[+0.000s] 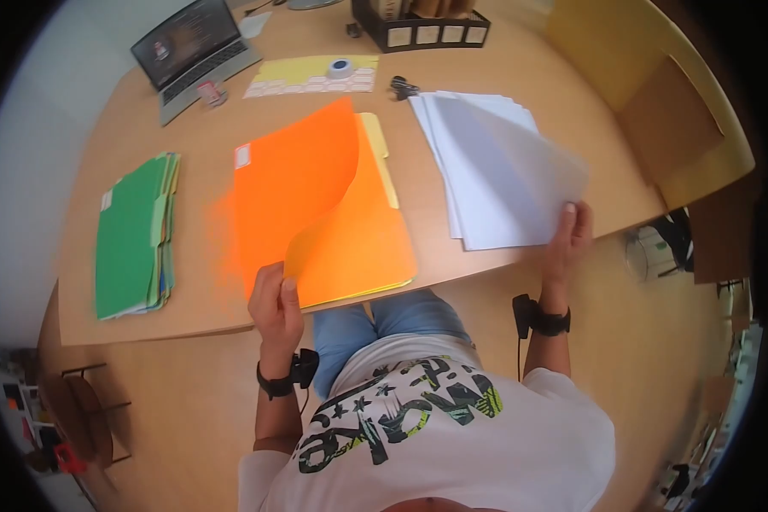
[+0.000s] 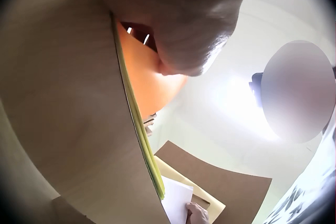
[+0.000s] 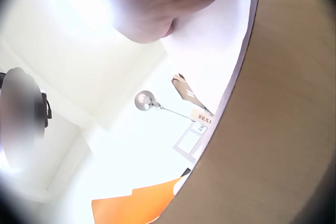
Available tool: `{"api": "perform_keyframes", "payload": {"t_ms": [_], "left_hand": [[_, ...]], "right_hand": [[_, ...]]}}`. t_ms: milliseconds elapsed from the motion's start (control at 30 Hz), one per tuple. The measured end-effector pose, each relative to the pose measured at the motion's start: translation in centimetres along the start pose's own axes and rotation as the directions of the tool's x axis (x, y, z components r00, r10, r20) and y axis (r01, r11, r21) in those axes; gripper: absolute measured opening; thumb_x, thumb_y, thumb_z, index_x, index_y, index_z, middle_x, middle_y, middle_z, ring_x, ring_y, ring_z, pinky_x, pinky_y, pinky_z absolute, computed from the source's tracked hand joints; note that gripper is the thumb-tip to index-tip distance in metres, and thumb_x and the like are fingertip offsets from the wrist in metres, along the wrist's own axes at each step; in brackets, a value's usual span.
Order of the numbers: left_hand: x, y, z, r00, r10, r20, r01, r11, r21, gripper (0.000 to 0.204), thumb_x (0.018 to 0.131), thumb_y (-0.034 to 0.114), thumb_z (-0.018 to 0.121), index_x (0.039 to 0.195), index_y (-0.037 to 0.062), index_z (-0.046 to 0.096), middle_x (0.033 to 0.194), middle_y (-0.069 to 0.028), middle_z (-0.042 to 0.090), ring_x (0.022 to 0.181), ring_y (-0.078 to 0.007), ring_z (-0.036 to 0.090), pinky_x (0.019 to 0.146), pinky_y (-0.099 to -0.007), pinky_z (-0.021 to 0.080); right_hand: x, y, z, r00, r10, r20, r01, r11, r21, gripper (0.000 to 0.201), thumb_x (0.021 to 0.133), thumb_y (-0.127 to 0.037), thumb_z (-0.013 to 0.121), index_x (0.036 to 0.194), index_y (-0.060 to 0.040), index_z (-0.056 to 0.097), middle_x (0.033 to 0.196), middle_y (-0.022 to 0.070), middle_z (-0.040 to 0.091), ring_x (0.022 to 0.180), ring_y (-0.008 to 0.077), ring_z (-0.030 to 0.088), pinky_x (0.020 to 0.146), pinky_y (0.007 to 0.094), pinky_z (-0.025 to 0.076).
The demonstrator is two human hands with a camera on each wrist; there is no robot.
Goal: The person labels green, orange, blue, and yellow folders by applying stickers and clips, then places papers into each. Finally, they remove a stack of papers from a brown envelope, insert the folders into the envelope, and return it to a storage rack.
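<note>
My left hand [image 1: 275, 309] pinches the lower left corner of an orange file folder's cover [image 1: 294, 188], which is lifted and curls back over the folder. Yellow folders [image 1: 382, 158] show beneath it at the right edge. In the left wrist view, the raised orange sheet [image 2: 142, 71] stands up under the hand [image 2: 184, 19]. At the right, my right hand [image 1: 569, 239] pinches the lower right corner of the top sheet on a stack of white paper [image 1: 478, 188]; that corner bends up. The right wrist view shows fingers at the paper [image 3: 210, 45], fingertips partly hidden.
Green and other coloured folders [image 1: 128, 243] are stacked at the left. Behind are a laptop [image 1: 198, 55], label sheets [image 1: 282, 77] with a round white item [image 1: 340, 68], black clips [image 1: 404, 87] and a black organizer [image 1: 422, 32]. A yellow partition [image 1: 623, 60] borders the desk's right side.
</note>
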State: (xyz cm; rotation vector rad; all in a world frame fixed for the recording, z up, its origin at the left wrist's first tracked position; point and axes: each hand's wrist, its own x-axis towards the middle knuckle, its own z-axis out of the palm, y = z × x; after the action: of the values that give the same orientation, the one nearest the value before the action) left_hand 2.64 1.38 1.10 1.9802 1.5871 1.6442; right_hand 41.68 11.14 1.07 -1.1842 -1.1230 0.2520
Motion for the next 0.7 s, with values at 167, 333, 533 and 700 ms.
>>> {"api": "perform_keyframes", "payload": {"t_ms": [167,333,533,700], "left_hand": [[-0.9,-0.1,-0.1,0.988,-0.113,-0.100,0.110,0.993,-0.042,0.021,0.097,0.017,0.052,0.087,-0.0020,0.055,0.082,-0.0111,0.055,0.069,-0.0177,0.050,0.060,-0.0276,0.039],[-0.8,0.3,0.2,0.946,-0.176,-0.272,0.144,0.980,-0.134,0.028,0.101,0.024,0.042,0.085,0.0018,0.046,0.080,-0.0032,0.046,0.071,-0.0115,0.042,0.064,-0.0238,0.036],[-0.3,1.2,-1.2,0.702,-0.482,-0.524,0.188,0.836,-0.516,0.029,0.103,0.030,0.039,0.096,0.0036,0.047,0.091,-0.0025,0.049,0.084,-0.0110,0.048,0.075,-0.0251,0.042],[1.3,1.9,-2.3,0.603,-0.572,-0.556,0.152,0.767,-0.624,0.026,0.102,0.029,0.040,0.095,0.0045,0.044,0.095,-0.0034,0.048,0.092,-0.0111,0.048,0.083,-0.0279,0.042]], "right_hand": [[-0.1,-0.7,2.0,0.999,0.030,0.043,-0.033,0.997,0.072,0.013,0.096,-0.012,0.054,0.102,-0.0006,0.053,0.093,0.0015,0.056,0.082,0.0058,0.049,0.077,0.0198,0.041],[-0.6,-0.9,3.0,0.992,0.098,0.083,-0.115,0.966,0.233,0.013,0.094,-0.008,0.058,0.102,-0.0013,0.050,0.093,0.0034,0.057,0.083,0.0058,0.051,0.078,0.0197,0.042],[-3.6,-8.6,6.5,0.911,-0.236,0.337,0.219,0.972,0.087,0.013,0.088,-0.001,0.056,0.100,-0.0023,0.051,0.100,0.0097,0.062,0.087,0.0182,0.061,0.076,0.0281,0.048],[-8.5,-12.5,13.8,0.418,-0.592,0.689,0.542,0.771,0.334,0.029,0.072,0.004,0.057,0.100,-0.0023,0.050,0.108,0.0170,0.061,0.092,0.0334,0.062,0.077,0.0404,0.051]]}}
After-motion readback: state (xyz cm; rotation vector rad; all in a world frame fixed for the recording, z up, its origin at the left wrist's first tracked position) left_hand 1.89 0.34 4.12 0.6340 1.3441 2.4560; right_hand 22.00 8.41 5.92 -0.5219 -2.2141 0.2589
